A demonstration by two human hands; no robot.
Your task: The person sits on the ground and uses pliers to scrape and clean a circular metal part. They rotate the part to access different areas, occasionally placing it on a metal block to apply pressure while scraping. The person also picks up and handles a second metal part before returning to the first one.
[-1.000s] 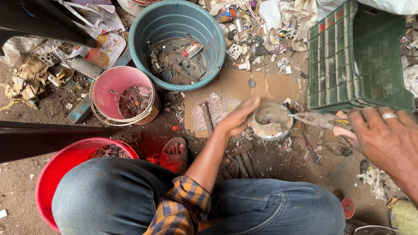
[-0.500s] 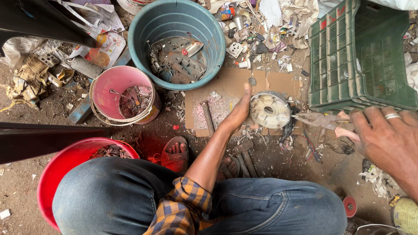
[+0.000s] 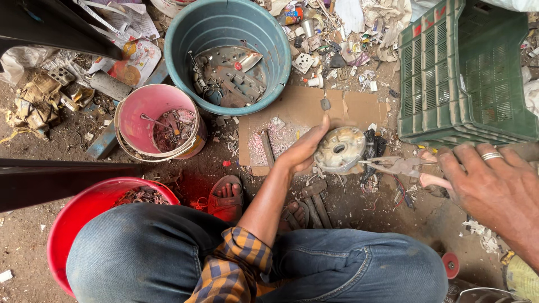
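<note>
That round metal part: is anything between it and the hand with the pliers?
Nothing visible. The left hand holds the round metal part up, and the pliers in the right hand already reach its edge.

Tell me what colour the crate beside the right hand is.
Green, seen in the head view: the crate sits just above the right hand.

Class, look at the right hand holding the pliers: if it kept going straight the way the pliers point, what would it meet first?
The right hand points its pliers leftward at the round metal part held by the left hand. The tips seem already at its edge, so that part comes first, though depth is hard to judge.
</note>
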